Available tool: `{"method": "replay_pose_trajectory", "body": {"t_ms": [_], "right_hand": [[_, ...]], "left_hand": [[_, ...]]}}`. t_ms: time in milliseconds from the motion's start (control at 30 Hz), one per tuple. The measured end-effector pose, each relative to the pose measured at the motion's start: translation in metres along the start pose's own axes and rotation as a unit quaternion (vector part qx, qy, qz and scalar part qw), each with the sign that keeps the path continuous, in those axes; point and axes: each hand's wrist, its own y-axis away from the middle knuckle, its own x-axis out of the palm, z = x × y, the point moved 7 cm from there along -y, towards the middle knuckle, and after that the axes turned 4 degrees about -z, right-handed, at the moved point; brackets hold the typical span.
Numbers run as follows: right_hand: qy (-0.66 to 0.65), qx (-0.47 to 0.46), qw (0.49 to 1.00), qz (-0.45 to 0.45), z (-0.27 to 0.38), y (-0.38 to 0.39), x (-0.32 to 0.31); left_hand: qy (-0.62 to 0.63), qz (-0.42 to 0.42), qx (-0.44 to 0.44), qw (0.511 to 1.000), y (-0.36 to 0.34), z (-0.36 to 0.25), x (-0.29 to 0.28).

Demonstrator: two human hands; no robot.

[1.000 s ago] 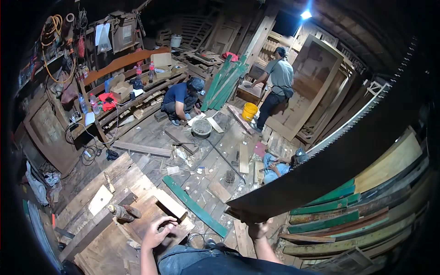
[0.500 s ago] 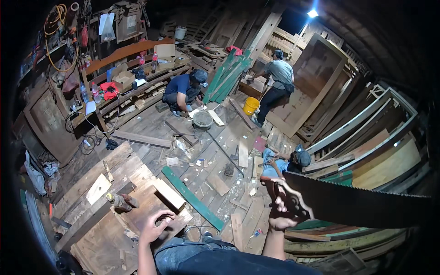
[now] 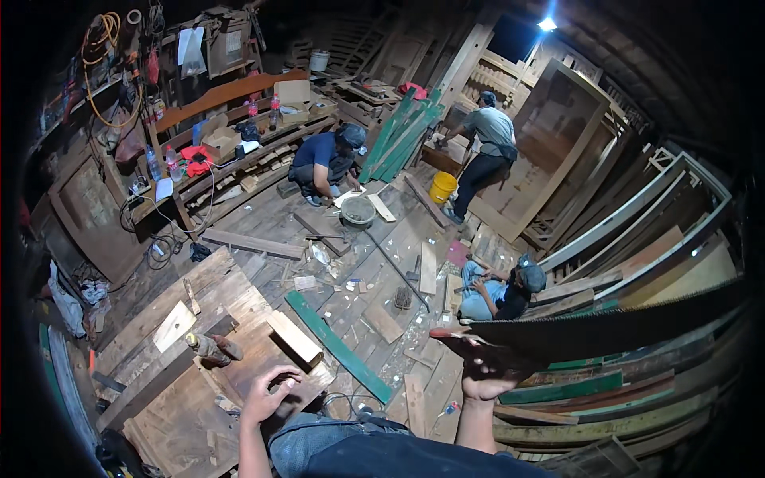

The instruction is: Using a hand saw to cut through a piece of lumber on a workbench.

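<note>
Two bare hands are seen in the head view. By the right hand [image 3: 484,382], a long handsaw with a broad dark steel blade [image 3: 610,331] is held up in the air at its handle. The fingers of this hand are curled around the handle; how tightly it is pressed cannot be told. The toothed edge is turned upward, and the blade is pointed to the right, above the stacked planks. The left hand [image 3: 271,396] is held near a pale rectangular wooden block [image 3: 295,337]; its fingers are loosely curved, with a gap left between thumb and forefinger. Beyond it, a long green painted plank [image 3: 339,346] is laid on the wooden floor [image 3: 275,279]. Farther away, a round yellow plastic bucket [image 3: 443,187] is placed beside a standing person in a grey shirt [image 3: 490,131]. Another person in a dark blue shirt [image 3: 312,151] is crouched near a round grey basin [image 3: 358,210].
</note>
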Motion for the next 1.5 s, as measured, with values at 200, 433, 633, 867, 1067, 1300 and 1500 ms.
{"method": "replay_pose_trajectory", "body": {"t_ms": [200,433,633,867,1067,1300,1500], "right_hand": [[-0.039,0.041,0.997,0.048,0.008,-0.014,-0.02],[0.014,0.052,0.998,-0.035,0.023,-0.015,-0.014],[0.039,0.089,0.993,0.068,0.029,-0.023,-0.028],[0.162,0.087,0.98,0.072,0.011,-0.03,-0.052],[0.125,0.028,0.986,-0.104,0.027,-0.035,-0.02],[0.09,0.05,0.994,-0.028,0.002,-0.042,-0.047],[0.143,0.005,0.989,0.036,0.007,-0.033,-0.002]], "left_hand": [[0.002,0.017,-0.001,1.0,-0.01,0.002,0.018],[0.039,0.044,-0.01,0.998,-0.023,0.007,0.038],[-0.007,0.064,0.004,0.998,-0.031,-0.005,0.046],[0.001,0.054,0.007,0.999,-0.028,-0.002,0.044],[0.03,0.02,-0.014,0.999,-0.021,0.007,0.027],[0.039,0.009,-0.022,0.999,-0.021,0.013,0.018],[0.016,0.014,-0.023,1.0,-0.032,0.013,0.014]]}}
